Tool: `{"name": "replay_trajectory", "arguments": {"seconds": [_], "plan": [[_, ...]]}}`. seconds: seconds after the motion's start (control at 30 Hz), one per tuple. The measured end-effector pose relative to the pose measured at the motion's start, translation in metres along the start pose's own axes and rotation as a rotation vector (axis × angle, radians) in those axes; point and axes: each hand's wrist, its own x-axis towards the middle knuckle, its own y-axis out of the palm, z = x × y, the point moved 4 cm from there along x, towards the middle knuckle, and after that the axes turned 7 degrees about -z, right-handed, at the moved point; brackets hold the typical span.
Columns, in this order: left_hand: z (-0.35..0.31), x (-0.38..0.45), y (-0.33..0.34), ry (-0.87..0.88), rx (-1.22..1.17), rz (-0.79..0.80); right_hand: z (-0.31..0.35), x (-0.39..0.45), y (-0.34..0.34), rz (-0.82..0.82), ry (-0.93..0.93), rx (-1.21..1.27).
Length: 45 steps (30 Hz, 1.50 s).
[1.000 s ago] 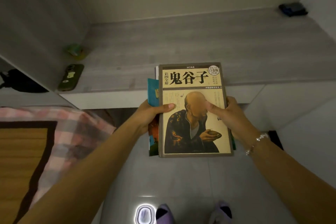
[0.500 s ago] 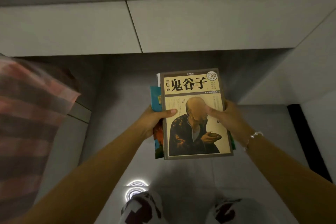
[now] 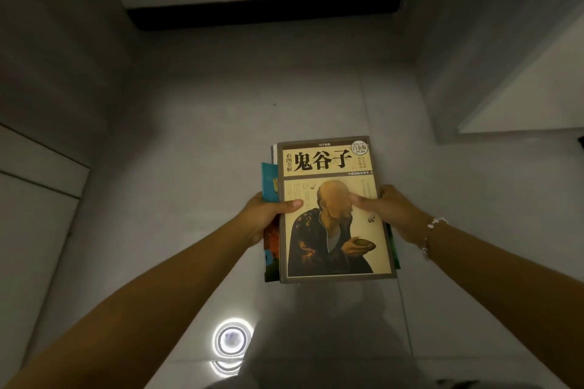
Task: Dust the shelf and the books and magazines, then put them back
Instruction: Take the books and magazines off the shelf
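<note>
1. Both hands are closed around one stack: the left hand (image 3: 267, 215) grips its left edge with the thumb laid over the top cover, and the right hand (image 3: 390, 213) grips the right edge with its thumb reaching onto the cover's picture. The fingers beneath are hidden.
2. So the stack of books and magazines (image 3: 278, 230) hangs in the air between the hands, level, cover up, above the floor (image 3: 196, 142). It touches no surface.
3. On top lies a tan book (image 3: 333, 224) with a painted seated figure; thinner, brighter covers stick out at its left edge and a green sliver at its right.
4. Handling, as I judge it: the top book looks stiff and fairly heavy, the thin ones below glossy and floppy, likely to slide out sideways. Clamping both long edges with fingers underneath suits it; keep it level.
5. Room to move: the tiled floor is open ahead, a dark recess (image 3: 265, 17) runs under a pale panel at the far end, a white ledge (image 3: 521, 98) juts in at the right, and pale panels (image 3: 34, 199) stand at the left. A ring of light (image 3: 231, 339) reflects off the tiles near the person.
</note>
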Motion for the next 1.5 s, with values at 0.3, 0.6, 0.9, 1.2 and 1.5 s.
{"name": "replay_trajectory", "arguments": {"seconds": [0.3,0.6,0.9,1.2,1.5], "plan": [[0.084,0.054,0.025,-0.084,0.060,-0.038,-0.089,0.042,0.009,0.016,0.166,-0.099],[0.112,0.067,0.031,-0.130,0.115,-0.106,-0.110,0.048,0.013,0.004,0.195,-0.127],[0.117,0.070,0.026,-0.142,0.223,-0.245,-0.121,0.053,0.013,-0.030,0.193,-0.236],[0.098,0.064,0.026,-0.148,0.570,-0.391,-0.106,0.055,0.010,-0.097,0.092,-0.501],[-0.018,0.011,0.036,0.031,0.384,-0.415,0.012,0.005,-0.012,-0.256,-0.209,-0.477]]}}
